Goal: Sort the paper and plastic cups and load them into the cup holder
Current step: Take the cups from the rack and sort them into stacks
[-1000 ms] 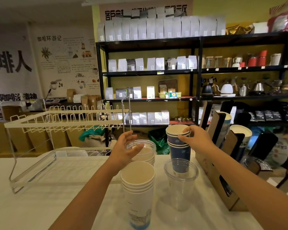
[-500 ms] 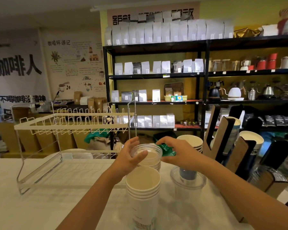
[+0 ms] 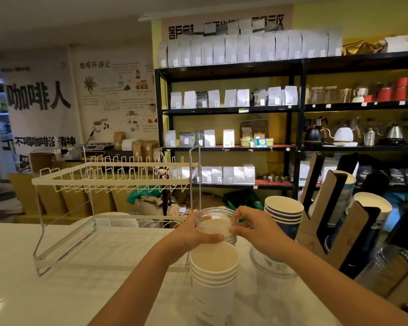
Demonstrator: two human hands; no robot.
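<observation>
You are pulling cups apart to sort them. Your left hand (image 3: 193, 234) and right hand (image 3: 257, 228) both grip the clear plastic cup stack (image 3: 213, 222), behind the white paper cup stack (image 3: 213, 267). Next, lift the top clear cup off gently.

A white counter (image 3: 57, 290) carries a white wire rack (image 3: 108, 182), 1 stack of white paper cups (image 3: 213, 276), blue paper cups (image 3: 283, 215), clear plastic cups (image 3: 275, 276) and a cardboard cup holder (image 3: 349, 234) at right.
</observation>
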